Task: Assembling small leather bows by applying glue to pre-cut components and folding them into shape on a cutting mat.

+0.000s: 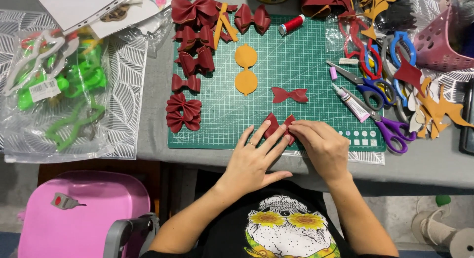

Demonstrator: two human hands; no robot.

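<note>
I see both hands pressing a dark red bow piece [277, 127] at the near edge of the green cutting mat [306, 45]. L hand [254, 159] lies flat, fingers spread over its left half; R hand [321, 144] curls, fingertips pinching its right end. Piece's long axis runs left-right between hands, both touching.
</note>
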